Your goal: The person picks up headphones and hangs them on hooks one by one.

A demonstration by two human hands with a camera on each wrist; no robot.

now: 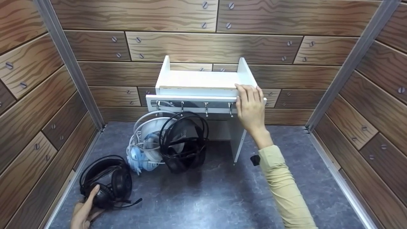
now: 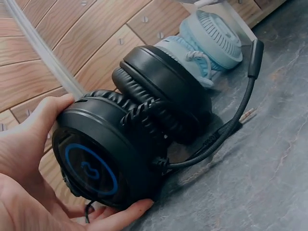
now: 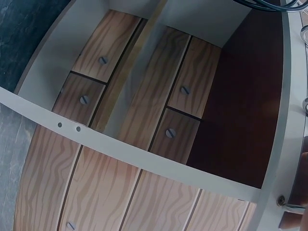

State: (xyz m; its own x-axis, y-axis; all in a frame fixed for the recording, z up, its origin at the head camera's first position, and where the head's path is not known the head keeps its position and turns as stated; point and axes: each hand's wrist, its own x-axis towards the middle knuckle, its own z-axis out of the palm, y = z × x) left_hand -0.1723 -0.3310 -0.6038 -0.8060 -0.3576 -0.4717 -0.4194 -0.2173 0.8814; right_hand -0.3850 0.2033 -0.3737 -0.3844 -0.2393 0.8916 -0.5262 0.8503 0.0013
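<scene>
At the lower left, my left hand (image 1: 83,212) grips a black headset (image 1: 121,183) by one ear cup. The left wrist view shows my thumb over the cup's top and fingers beneath it; the microphone boom (image 2: 253,57) points away from my hand. My right hand (image 1: 252,111) holds the right front corner of a white shelf rack (image 1: 197,90), fingers over its upper edge. On the hook rail's left part hang a white and light-blue headset (image 1: 136,159) and another black headset (image 1: 182,159), partly overlapping. In the right wrist view, the rack's side panel (image 3: 144,161) crosses the picture.
Two hooks (image 1: 206,109) on the rail's right part carry nothing. Wood-patterned walls (image 1: 210,46) stand behind and on both sides, with metal strips at the corners. The floor (image 1: 203,197) is dark grey and marbled. A small black object (image 1: 255,160) shows beside my right sleeve.
</scene>
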